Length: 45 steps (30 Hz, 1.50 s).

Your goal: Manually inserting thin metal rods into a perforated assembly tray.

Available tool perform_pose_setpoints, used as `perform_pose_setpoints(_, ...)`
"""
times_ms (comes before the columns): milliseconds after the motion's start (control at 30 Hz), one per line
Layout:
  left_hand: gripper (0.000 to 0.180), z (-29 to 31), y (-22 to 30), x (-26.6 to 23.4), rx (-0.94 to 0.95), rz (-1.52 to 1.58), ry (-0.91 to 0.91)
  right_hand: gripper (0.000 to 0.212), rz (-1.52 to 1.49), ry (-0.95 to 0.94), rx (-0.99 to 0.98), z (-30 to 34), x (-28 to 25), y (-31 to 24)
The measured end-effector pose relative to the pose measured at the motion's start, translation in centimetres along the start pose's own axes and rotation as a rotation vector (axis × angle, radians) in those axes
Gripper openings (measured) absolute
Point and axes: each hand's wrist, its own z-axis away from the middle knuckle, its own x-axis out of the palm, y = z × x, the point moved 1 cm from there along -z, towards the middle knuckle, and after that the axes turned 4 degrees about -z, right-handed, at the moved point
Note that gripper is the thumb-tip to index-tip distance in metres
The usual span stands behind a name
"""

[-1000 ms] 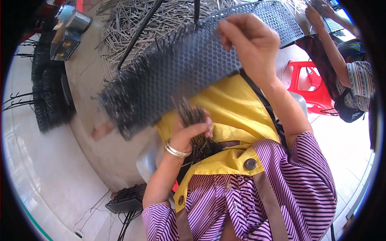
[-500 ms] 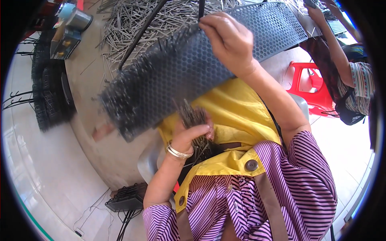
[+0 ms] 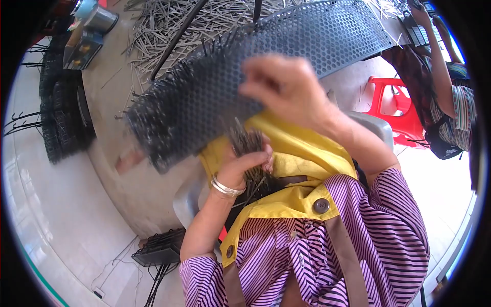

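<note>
My left hand (image 3: 239, 167) is closed round a bundle of thin dark metal rods (image 3: 247, 142), whose ends stick out above and below the fist over my lap. Beyond it, a long dark grey board (image 3: 307, 38) full of round holes slants across from lower left to upper right. Many dark rods (image 3: 153, 130) stand crowded in the holes of its left part, while the right part shows bare holes. Over the middle of the board hovers my right hand (image 3: 289, 89), fingers curled and smeared by motion; whether anything is between them cannot be made out.
A heap of loose grey metal strips (image 3: 163, 28) lies behind the board, with dark legs crossing it. Racks of black hooked pieces (image 3: 64, 112) stand at left. A red stool (image 3: 388, 102) and another person's arm (image 3: 442, 77) are at right. A yellow apron (image 3: 307, 138) covers my lap.
My right hand has moved back from the board's far edge toward me, down over its middle. My left hand stays in place with the bundle.
</note>
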Motion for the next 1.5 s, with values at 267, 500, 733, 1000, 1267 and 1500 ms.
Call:
perform_pose_setpoints(267,0.024,-0.1,-0.1,0.0,0.067,-0.122,-0.096,0.014,-0.298,-0.463,0.336,0.8,0.6,-1.1)
perform_pose_setpoints(500,0.028,0.1,0.1,0.0,0.008,-0.143,-0.041,0.007,-0.430,-0.210,0.523,0.6,-1.5,-1.2)
perform_pose_setpoints(733,0.026,-0.1,0.1,-0.3,-0.002,-0.074,-0.060,0.008,-0.441,0.059,0.544,-0.8,-3.5,-0.1)
perform_pose_setpoints(1000,0.025,-0.3,-0.2,-0.8,0.041,-0.095,-0.083,0.009,-0.433,0.187,0.496,-1.8,-5.9,2.3)
perform_pose_setpoints(1267,0.035,-0.3,-0.1,-0.2,0.152,0.035,-0.140,0.012,-0.481,-0.244,0.575,-0.8,-4.9,1.1)
perform_pose_setpoints(1500,0.024,-0.2,0.3,-0.2,0.090,-0.170,-0.041,0.007,-0.486,-0.328,0.613,0.1,-1.3,0.5)
